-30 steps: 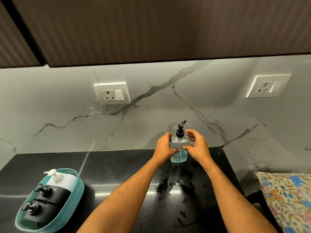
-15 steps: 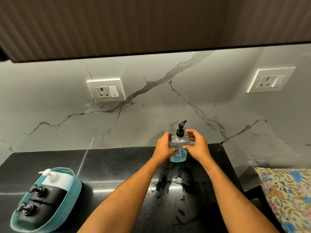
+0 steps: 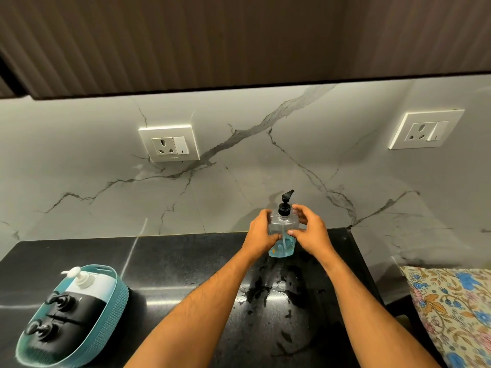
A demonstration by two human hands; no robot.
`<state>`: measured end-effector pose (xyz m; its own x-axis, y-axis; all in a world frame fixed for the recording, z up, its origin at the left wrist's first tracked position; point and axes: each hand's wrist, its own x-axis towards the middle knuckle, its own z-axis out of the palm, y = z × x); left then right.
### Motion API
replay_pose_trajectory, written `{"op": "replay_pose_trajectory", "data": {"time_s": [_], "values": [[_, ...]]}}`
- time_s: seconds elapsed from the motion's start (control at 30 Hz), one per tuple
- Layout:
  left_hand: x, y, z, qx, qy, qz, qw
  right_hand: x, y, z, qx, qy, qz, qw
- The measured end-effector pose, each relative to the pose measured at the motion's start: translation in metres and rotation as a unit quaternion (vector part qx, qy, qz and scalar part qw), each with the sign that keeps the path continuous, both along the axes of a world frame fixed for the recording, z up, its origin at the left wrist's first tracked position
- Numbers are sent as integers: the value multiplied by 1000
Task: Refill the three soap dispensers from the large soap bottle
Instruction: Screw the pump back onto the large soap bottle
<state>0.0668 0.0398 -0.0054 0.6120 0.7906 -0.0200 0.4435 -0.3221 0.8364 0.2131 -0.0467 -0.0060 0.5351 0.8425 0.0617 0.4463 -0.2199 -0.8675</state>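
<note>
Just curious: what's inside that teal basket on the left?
The teal basket holds a white pump bottle and two black pump dispensers, all lying down. Whatever lies beneath them is hidden.

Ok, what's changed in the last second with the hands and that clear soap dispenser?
Almost nothing. The left hand and right hand keep their grip on either side of the clear dispenser, which stays upright at the back of the black counter with a little blue soap at the bottom. Only the camera view has shifted slightly. The teal basket of bottles has not moved.
</note>
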Motion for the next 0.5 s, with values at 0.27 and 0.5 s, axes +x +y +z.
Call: {"op": "replay_pose_trajectory", "data": {"time_s": [0.27, 0.5], "values": [[-2, -7, 9, 11, -2, 9, 1000, -2, -4, 0, -5, 12, -4, 1000], [-21, -16, 21, 30, -21, 26, 999, -13, -19, 11, 57, -29, -65, 996]]}}
